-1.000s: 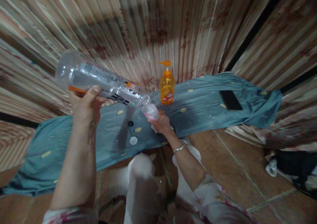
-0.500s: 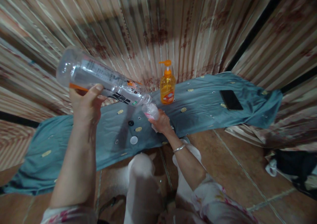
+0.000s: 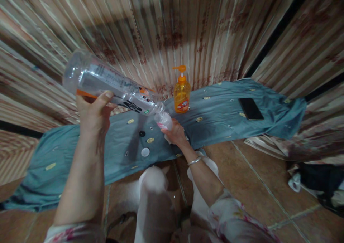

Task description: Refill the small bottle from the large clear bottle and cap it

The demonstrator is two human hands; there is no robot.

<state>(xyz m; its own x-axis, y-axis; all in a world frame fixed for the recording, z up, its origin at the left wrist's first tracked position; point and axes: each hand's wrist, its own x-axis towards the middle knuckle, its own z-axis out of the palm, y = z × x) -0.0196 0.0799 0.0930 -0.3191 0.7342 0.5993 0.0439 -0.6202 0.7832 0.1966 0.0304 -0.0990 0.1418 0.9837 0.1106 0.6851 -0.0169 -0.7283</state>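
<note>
My left hand point(image 3: 95, 108) is closed around a large clear plastic bottle point(image 3: 107, 80), tilted with its neck down to the right. The bottle's mouth meets the top of a small clear plastic bottle point(image 3: 163, 120) with a pink label. My right hand point(image 3: 175, 132) wraps round that small bottle, and the fingers hide its lower part. Below the bottles, a black cap point(image 3: 142, 133) and a white cap point(image 3: 145, 152) lie on the blue-green cloth point(image 3: 115, 160). Whether liquid is flowing between the bottles I cannot tell.
An orange pump bottle point(image 3: 182, 92) stands at the back of the cloth-covered surface. Farther right lies a black phone point(image 3: 251, 108). A pleated curtain point(image 3: 166, 28) hangs right behind. Dark fabric point(image 3: 319, 182) is on the tiled floor point(image 3: 249, 185) at the right.
The large bottle's raised base has shifted very slightly to the right. Both hands keep their grips, and the two bottles stay mouth to mouth.
</note>
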